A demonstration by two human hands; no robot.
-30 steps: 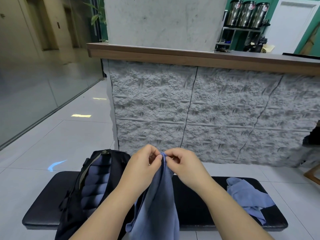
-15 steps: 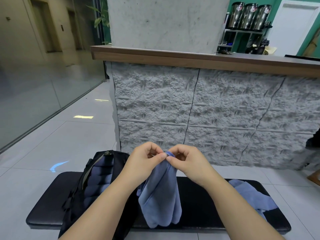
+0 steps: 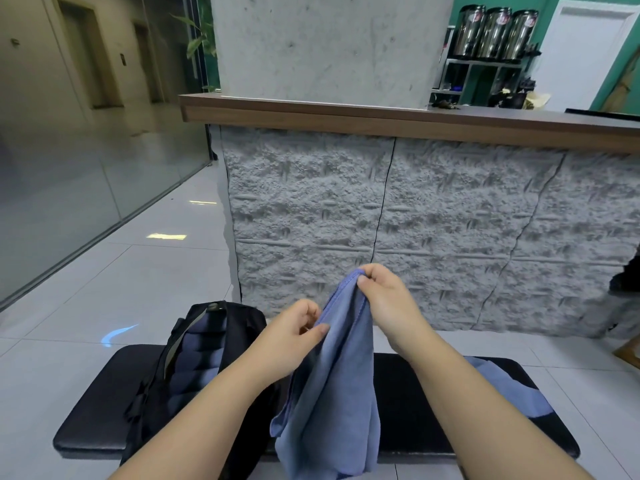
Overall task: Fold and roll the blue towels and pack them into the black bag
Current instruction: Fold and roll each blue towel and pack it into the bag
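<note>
A blue towel (image 3: 332,393) hangs in front of me over the black bench (image 3: 104,410). My right hand (image 3: 384,303) pinches its top corner, held highest. Lower and to the left, my left hand (image 3: 294,337) pinches the towel's left edge. The black bag (image 3: 239,327) stands open on the left of the bench, with several rolled blue towels (image 3: 197,368) stacked inside. Another loose blue towel (image 3: 509,389) lies crumpled on the right of the bench, partly hidden by my right forearm.
A grey rough stone counter (image 3: 415,220) with a wooden top stands just behind the bench. White tiled floor (image 3: 104,299) stretches to the left toward a glass wall. A dark shape (image 3: 627,275) sits at the right edge.
My hands had been pinching the towel's top together. Now the right hand has lifted its corner higher and the left hand has slid down along the left edge.
</note>
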